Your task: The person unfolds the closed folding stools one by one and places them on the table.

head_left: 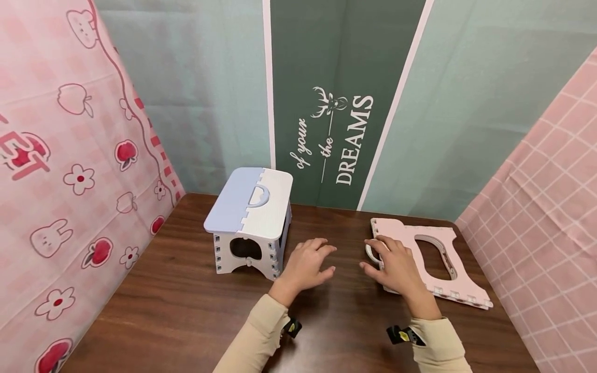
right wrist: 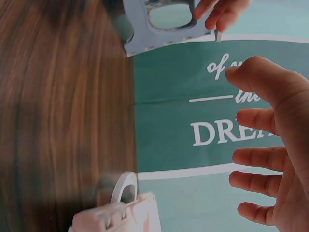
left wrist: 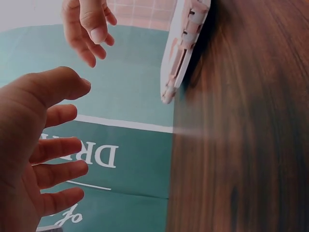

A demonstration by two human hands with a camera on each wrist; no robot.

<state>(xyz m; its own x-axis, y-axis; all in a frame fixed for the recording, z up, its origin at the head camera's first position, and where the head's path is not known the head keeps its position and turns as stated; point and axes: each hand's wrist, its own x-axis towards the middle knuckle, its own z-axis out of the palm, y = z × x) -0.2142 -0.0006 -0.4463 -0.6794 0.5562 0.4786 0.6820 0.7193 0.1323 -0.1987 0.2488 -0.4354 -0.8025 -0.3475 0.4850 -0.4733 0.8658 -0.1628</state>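
Folded pink stool (head_left: 462, 286), flat beneath right grip (head_left: 396, 265), blue-white stool (head_left: 237, 203) beside left grip (head_left: 304, 265), both loosely spread, holding nothing.

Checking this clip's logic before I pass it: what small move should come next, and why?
Probably the right hand should take hold of the handle of the pink stool. That stool lies folded flat, the handle is close by, and both this hand and the left hand are empty, while the blue-and-white stool already stands unfolded.
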